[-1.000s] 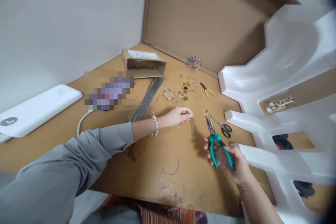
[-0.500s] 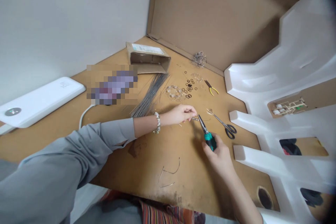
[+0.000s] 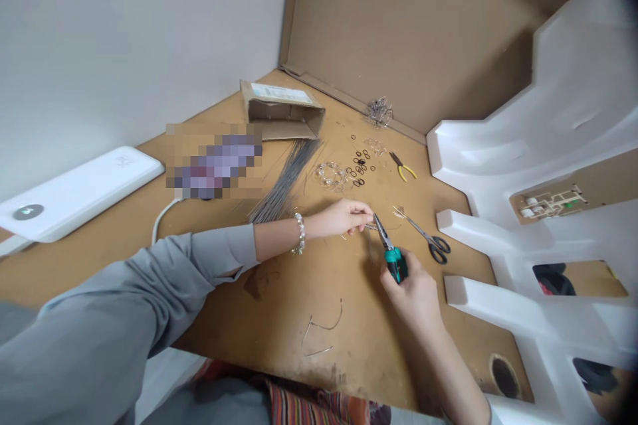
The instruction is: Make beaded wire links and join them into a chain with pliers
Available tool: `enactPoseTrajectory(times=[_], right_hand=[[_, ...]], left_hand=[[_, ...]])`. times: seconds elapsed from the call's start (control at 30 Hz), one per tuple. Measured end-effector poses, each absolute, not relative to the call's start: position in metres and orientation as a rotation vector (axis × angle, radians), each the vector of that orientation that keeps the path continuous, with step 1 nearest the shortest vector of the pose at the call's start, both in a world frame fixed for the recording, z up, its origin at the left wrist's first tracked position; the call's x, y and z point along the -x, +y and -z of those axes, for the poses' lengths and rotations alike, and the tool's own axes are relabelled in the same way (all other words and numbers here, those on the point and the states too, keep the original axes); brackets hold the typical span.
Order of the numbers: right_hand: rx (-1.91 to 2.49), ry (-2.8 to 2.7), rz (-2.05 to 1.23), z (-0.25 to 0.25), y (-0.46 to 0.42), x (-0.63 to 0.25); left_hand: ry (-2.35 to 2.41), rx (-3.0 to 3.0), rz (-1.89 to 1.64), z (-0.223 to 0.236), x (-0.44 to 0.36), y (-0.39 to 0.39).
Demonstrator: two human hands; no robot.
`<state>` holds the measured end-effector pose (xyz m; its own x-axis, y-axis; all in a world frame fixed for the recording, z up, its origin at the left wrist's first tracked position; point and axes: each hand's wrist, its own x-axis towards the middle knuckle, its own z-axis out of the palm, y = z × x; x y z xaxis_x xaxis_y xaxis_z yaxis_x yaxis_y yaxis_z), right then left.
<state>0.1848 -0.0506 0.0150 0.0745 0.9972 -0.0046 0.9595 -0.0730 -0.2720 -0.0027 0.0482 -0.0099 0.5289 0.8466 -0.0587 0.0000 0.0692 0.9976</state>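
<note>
My right hand (image 3: 411, 285) is closed around the teal and black handles of needle-nose pliers (image 3: 386, 239). The pliers' tips reach up to the fingertips of my left hand (image 3: 349, 216), which are pinched together. What the left fingers hold is too small to make out; a thin wire seems to stick out just below them. On the tabletop nearby lie a ring of clear beads (image 3: 329, 176), several small dark rings (image 3: 359, 169) and a bundle of grey wires (image 3: 284, 186). A few bent wire pieces (image 3: 323, 327) are closer to me.
Scissors (image 3: 428, 239) and yellow-handled pliers (image 3: 403, 167) lie to the right, beside white moulded foam (image 3: 468, 226). An open cardboard box (image 3: 284, 116) and a wire tangle (image 3: 379, 113) are at the back. A white power bank (image 3: 84, 189) with a cable is at left.
The pliers and my right hand have shifted slightly left and up, so the tips now meet the left fingertips. The left hand is almost unmoved.
</note>
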Motion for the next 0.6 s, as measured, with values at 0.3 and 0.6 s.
enactPoseTrajectory(times=[0.3,0.6], right_hand=[[2.034,-1.943,-0.534,-0.021,-0.051,-0.182],[1.498,-1.257,-1.709,-0.026,-0.047,-0.182]], left_hand=[[0.801,-1.313,-0.806,0.007,0.003,0.046],[0.794,-1.298,-0.798,-0.001,0.002,0.042]])
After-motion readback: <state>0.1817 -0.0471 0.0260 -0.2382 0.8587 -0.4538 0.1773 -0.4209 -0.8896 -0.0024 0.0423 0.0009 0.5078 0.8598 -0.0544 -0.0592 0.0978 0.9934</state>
